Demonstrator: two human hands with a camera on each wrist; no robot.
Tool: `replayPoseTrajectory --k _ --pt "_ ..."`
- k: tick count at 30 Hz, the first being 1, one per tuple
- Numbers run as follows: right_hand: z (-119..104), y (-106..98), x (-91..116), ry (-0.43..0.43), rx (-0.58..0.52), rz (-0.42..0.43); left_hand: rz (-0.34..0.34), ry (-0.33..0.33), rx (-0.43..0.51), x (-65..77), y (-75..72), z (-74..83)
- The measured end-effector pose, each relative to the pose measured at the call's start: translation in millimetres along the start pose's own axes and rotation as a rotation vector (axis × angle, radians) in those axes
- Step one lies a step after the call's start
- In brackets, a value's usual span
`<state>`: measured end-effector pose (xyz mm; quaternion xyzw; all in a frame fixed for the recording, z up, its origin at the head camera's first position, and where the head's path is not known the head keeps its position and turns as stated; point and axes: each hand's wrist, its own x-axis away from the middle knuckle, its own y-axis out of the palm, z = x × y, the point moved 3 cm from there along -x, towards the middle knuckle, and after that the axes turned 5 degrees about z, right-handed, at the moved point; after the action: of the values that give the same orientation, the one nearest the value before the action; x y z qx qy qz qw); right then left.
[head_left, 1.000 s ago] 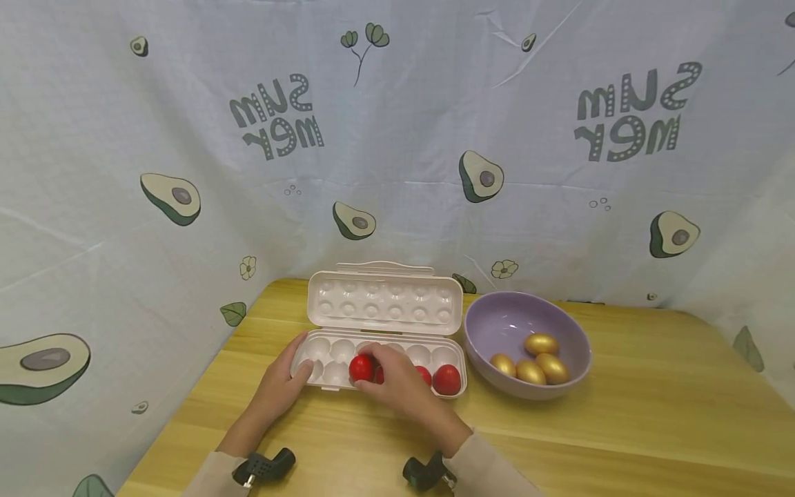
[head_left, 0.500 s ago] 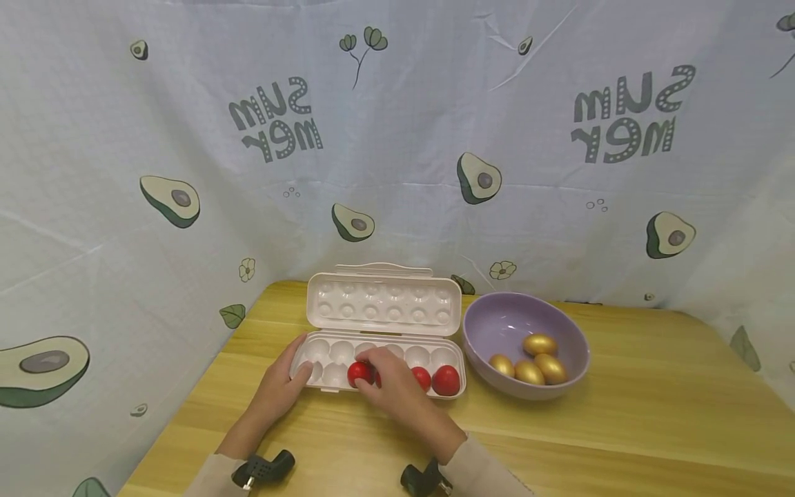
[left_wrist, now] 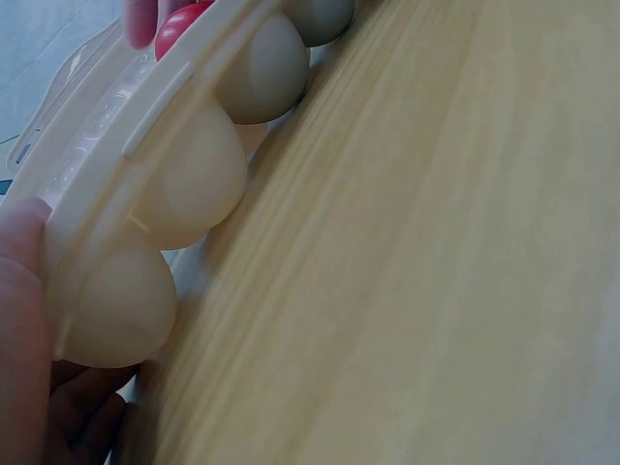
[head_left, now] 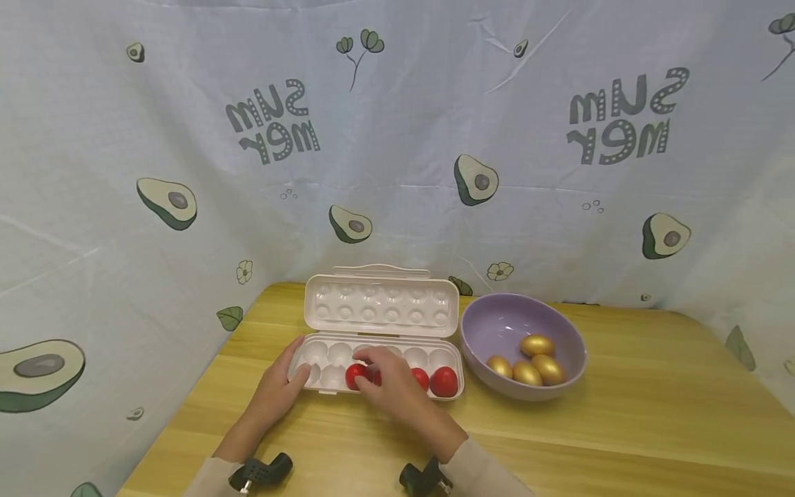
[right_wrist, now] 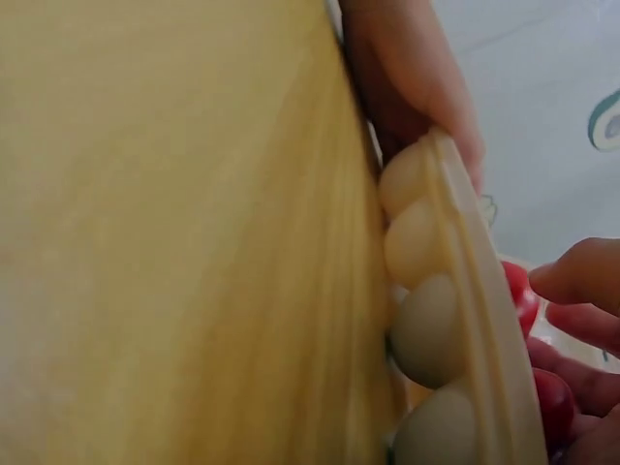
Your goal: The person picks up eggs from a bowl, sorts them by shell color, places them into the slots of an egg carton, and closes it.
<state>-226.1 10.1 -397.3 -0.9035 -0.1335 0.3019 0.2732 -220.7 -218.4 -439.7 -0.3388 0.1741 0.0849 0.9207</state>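
A white plastic egg carton (head_left: 333,378) lies on the table with its lid raised at the back. My left hand (head_left: 275,386) grips its left end; in the left wrist view the thumb (left_wrist: 21,281) is on the rim and fingers curl beneath. My right hand (head_left: 397,390) reaches over the front row. Its thumb and index finger are around a red egg (head_left: 356,377), seated in the third cup from the left. Another red egg behind the fingers is mostly hidden. Further right in that row sit two red eggs, the outermost (head_left: 444,382) in full view.
Right beside the carton stands a purple bowl (head_left: 491,328) with several golden eggs (head_left: 526,373) in it. A wooden table (head_left: 652,386) extends to the right. Behind it hangs a pale curtain (head_left: 397,138) printed with avocados.
My right hand has lowered the red egg slightly into its cup. My left hand keeps its grip on the carton. The head view has shifted a little.
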Motion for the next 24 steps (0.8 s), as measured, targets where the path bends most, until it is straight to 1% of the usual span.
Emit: replayPoseTrajectory --k 4,6,9,12,14,16,17,20,21,22,24 --pt "0.5 -8.8 -0.7 0.064 -0.087 -0.016 0.000 0.008 -0.002 1.2 0.2 -0.1" --pt "0.0 -15.8 -1.7 0.078 -0.091 -0.007 0.000 0.013 -0.002 1.4 0.8 -0.5" --pt "-0.5 -30.0 -4.5 0.075 -0.079 0.033 0.001 0.019 0.007 1.5 1.6 -0.2" --pt "0.5 -48.5 -8.2 0.078 -0.071 0.096 0.001 0.021 0.010 1.4 2.4 0.4" --pt "1.1 -62.5 -10.6 0.077 -0.090 0.135 0.002 0.022 0.009 1.4 2.3 1.0" --pt "-6.9 -79.4 -11.8 0.070 -0.110 0.167 0.002 0.022 0.005 1.2 2.3 0.8" --pt "-6.4 -86.7 -12.5 0.067 -0.117 0.180 0.002 0.019 0.006 1.1 2.1 0.8" --pt "-1.9 -106.2 -13.6 0.058 -0.146 0.219 0.000 0.018 0.008 0.6 1.8 0.1" --pt "0.5 -112.3 -13.4 0.067 -0.158 0.226 -0.001 0.016 0.010 0.6 1.6 0.1" --pt "7.4 -116.8 -13.7 0.078 -0.160 0.237 -0.002 0.013 0.009 0.8 1.2 0.2" --pt "16.6 -126.2 -12.1 0.119 -0.159 0.252 0.000 0.009 0.012 1.4 0.5 0.1"
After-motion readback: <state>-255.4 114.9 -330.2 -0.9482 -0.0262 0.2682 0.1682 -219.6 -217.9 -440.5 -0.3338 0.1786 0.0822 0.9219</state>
